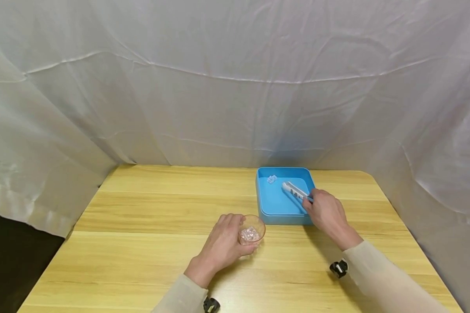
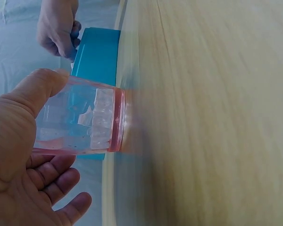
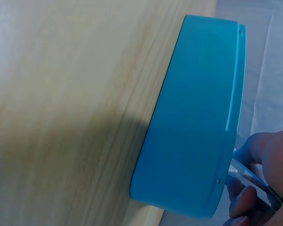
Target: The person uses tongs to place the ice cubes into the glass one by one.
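My left hand (image 1: 225, 239) holds a clear, pink-tinted cup (image 2: 61, 120) near its rim, thumb on one side and fingers on the other. Small clear cubes like ice (image 1: 250, 234) lie at the cup's bottom, and the cup stands upright on the table. My right hand (image 1: 327, 213) grips a pair of tongs (image 1: 295, 191) with a blue handle and white tips. The tips reach down inside a square blue box (image 1: 274, 214). A small cluster of clear cubes (image 1: 272, 178) lies in the box's far left corner, apart from the tips. In the right wrist view the box wall hides the tips.
The wooden table (image 1: 149, 208) carries the box at its far right side, close to the back edge. Behind and on both sides hangs a grey cloth (image 1: 203, 108). The cup is just in front and left of the box.
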A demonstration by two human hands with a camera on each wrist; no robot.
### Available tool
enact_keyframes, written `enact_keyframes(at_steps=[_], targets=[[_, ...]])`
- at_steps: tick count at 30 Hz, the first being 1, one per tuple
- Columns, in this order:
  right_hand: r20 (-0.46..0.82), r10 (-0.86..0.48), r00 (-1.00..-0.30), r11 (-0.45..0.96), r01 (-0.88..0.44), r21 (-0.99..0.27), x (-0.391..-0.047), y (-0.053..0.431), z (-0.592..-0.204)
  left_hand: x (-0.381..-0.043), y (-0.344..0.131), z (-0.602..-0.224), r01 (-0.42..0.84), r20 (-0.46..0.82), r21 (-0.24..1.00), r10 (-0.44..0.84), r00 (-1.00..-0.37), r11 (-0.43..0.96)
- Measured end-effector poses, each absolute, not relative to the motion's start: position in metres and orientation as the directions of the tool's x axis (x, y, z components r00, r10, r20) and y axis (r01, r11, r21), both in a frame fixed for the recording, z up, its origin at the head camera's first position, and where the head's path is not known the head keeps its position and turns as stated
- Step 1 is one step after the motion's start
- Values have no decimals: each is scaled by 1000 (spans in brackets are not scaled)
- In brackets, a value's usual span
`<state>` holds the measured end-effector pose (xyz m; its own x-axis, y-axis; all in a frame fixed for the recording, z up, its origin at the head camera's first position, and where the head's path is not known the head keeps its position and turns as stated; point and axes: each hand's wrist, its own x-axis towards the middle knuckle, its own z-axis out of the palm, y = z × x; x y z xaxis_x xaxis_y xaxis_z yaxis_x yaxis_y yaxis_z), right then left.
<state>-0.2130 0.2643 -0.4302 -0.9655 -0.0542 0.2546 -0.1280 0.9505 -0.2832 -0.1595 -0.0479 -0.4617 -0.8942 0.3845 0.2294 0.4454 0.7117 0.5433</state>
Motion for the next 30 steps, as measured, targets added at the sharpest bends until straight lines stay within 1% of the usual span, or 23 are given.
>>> enact_keyframes(at_steps=[7,17,21,26,30], targets=[[293,-45,-955,940,-140,-311,-202,262,-426,-159,-49,-461,446,230,542,385,-894,712],[310,-72,-948,915,-187,-357,-172,256,-407,-158,-48,-459,449,234,536,385,-893,715],[339,-100,-936,903,-228,-364,-157,250,-399,-158,-48,-459,451,237,535,386,-892,714],[401,-155,-903,885,-307,-349,-139,242,-390,-158,-48,-459,444,228,544,384,-895,712],[421,-179,-889,874,-340,-346,-126,237,-387,-158,-48,-459,438,219,547,383,-897,714]])
